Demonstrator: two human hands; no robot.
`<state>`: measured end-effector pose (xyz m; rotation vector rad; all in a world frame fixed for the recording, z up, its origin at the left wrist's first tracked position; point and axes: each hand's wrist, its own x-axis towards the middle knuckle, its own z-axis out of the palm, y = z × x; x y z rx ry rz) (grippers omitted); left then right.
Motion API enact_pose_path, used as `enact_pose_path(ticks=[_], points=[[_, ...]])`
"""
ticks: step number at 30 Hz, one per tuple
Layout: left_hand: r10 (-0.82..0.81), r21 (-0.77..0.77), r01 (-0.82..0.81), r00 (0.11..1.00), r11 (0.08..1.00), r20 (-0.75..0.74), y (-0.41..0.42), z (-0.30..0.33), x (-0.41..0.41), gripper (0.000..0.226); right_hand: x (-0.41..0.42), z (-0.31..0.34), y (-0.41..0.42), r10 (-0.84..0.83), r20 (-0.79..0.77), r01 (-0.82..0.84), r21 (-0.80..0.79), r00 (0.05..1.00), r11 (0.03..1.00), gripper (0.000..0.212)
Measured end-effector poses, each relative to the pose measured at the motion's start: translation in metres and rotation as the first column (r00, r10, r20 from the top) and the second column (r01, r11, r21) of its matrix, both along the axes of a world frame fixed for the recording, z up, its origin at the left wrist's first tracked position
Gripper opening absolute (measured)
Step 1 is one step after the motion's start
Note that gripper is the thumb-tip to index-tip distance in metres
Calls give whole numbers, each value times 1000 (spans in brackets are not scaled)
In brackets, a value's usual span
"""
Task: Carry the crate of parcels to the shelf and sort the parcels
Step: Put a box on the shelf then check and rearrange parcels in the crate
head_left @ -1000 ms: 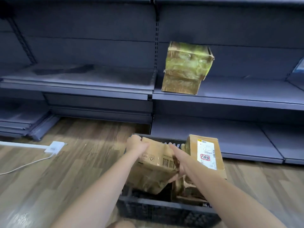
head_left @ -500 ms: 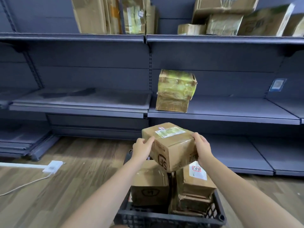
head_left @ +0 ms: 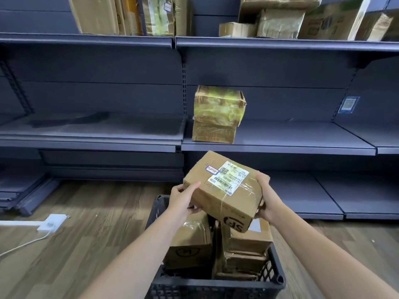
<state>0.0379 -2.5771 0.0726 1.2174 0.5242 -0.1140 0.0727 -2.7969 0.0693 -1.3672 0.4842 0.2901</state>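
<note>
Holding a brown cardboard parcel (head_left: 224, 188) up above the dark plastic crate (head_left: 216, 285) right now, one hand on each end. My left hand (head_left: 183, 199) has its fingers curled around the left end, thumb up on the top edge. My right hand (head_left: 264, 196) grips the right end, fingers wrapped over the far corner. The box is tilted, its near corner dipping toward me, and it has a white shipping label (head_left: 228, 178) with a barcode on top plus an "SF" logo printed on the near side.

The crate sits on the wood-look floor (head_left: 86, 223) just in front of the grey metal shelving. Still in it: one carton on the left (head_left: 192, 240) with a round logo facing me, and a stack of taped cartons on the right (head_left: 246, 247) — I can't tell how many.

On the middle shelf (head_left: 280, 141), straight ahead, stands a box wrapped in yellowish tape (head_left: 218, 114), well clear of the one I'm holding. The top shelf (head_left: 280, 43) carries a row of cartons (head_left: 278, 20), some upright, some piled. Off to the left a white power strip (head_left: 50, 222) lies on the floor with its cord trailing away.
</note>
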Motion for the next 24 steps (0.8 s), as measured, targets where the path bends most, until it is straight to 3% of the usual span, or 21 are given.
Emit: enact_pose_path(ticks=[2,5,7,9,11,13,15,18,21,24], points=[[20,-39,-20,1000,999,0,-6,0,1,53,-2,-10,-6,19,-43,-15,87,999,996,91],[4,-11,-4,1000,1000,18,-12,1,4,52,-7,-14,-20,-21,-28,24,119,999,993,91],[-20,76,17,999,997,41,-8,3,8,48,-7,-7,-35,-6,53,11,-87,999,996,85],[-100,217,84,993,973,64,-1,7,12,44,-4,4,-48,127,145,-70,-348,981,935,70],[-216,301,184,973,936,77,1,12,16,36,-5,16,-50,314,116,-238,-427,942,872,67],[-307,312,263,946,913,101,-5,18,18,25,-6,19,-45,437,39,-405,-313,899,859,71],[-348,322,289,926,902,145,-14,22,20,24,-7,10,-35,450,45,-442,-119,892,889,69],[-355,369,272,917,889,179,-20,23,23,35,-9,-3,-23,292,102,-297,33,951,954,52],[-372,428,280,916,859,149,-18,20,25,46,-6,-9,-20,201,141,-205,15,969,979,41],[-349,440,296,936,848,41,-10,17,23,37,-2,-10,-22,44,154,-42,-17,987,999,38]])
